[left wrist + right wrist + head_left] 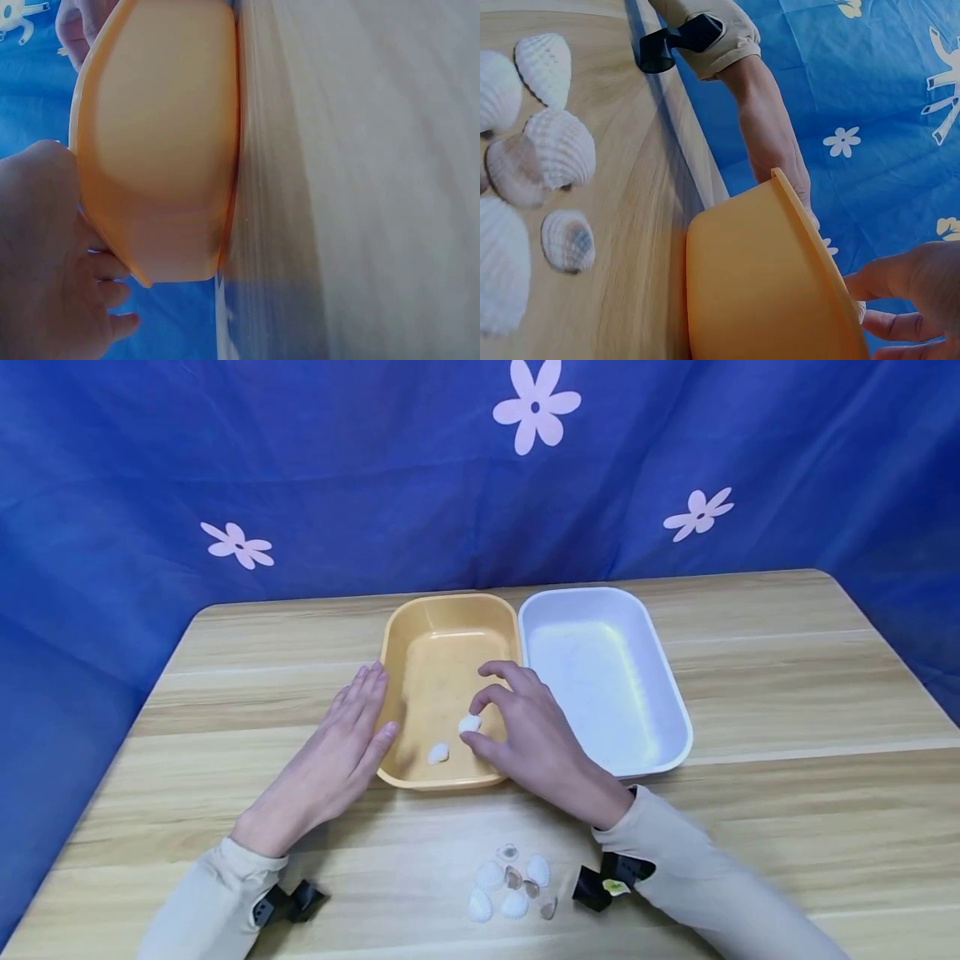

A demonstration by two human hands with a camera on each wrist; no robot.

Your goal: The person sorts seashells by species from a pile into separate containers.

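My right hand [532, 735] pinches a white seashell [469, 723] between thumb and forefinger over the orange tray [450, 783]. In the right wrist view the tray wall hides most of that shell [861, 310]. Another white seashell [438, 753] lies on the tray floor near its front. With fingers straight, my left hand [330, 756] rests along the tray's left rim, its thumb over the edge. The left wrist view has this hand [52, 255] beside the tray's outer wall [161, 150].
A white tray [600, 693] stands against the orange one on its right. Several seashells [514, 906], white and brownish, lie on the wooden table [787, 827] in front of the trays. Behind the table hangs a blue curtain [375, 468] with pale flowers.
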